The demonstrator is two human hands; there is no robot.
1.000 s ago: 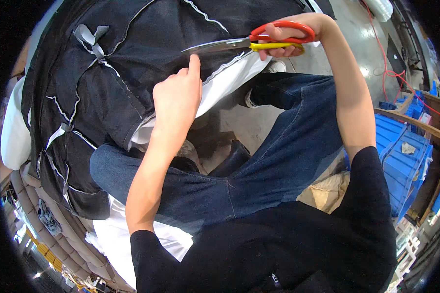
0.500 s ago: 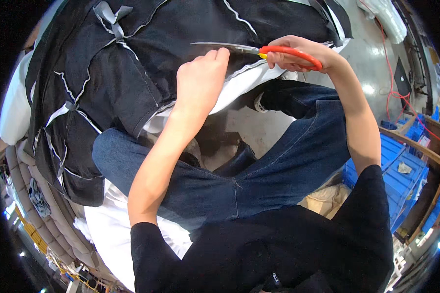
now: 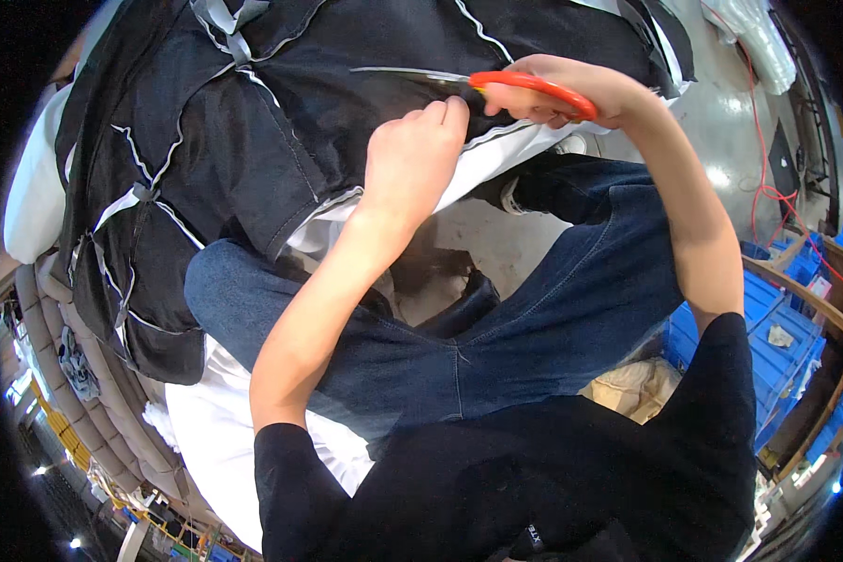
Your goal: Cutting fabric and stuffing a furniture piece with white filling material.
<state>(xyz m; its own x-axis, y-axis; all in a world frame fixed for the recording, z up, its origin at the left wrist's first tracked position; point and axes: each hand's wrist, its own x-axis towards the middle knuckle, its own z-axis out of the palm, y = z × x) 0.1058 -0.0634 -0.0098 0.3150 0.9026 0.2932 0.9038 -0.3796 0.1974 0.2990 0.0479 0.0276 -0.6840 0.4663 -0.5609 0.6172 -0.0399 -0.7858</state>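
In my right hand (image 3: 581,89) is a pair of scissors (image 3: 534,86) with orange-red handles, the fingers wrapped round them. The long, thin metal blades point left, just above the black fabric (image 3: 365,42). My left hand (image 3: 414,145) is closed beside the blades, pinching a bit of the black fabric near its pale-edged seam; the fingertips are partly hidden. White fabric (image 3: 482,164) shows below that seam. Further left, grey strips are tied in a knot (image 3: 239,47), and a second knot (image 3: 143,193) gathers pale-edged seams of the black cover.
My legs in jeans (image 3: 571,281) spread below the fabric. Blue bins (image 3: 777,328) stand in a wooden frame at right. A red cable (image 3: 766,187) lies on the grey floor, near a plastic-wrapped bundle (image 3: 759,47). Brown cushioned padding (image 3: 103,403) is at left.
My two hands have come closer together, the scissors shifting left over the left hand. A bit of black fabric now stands up between them. The whole view has shifted slightly.
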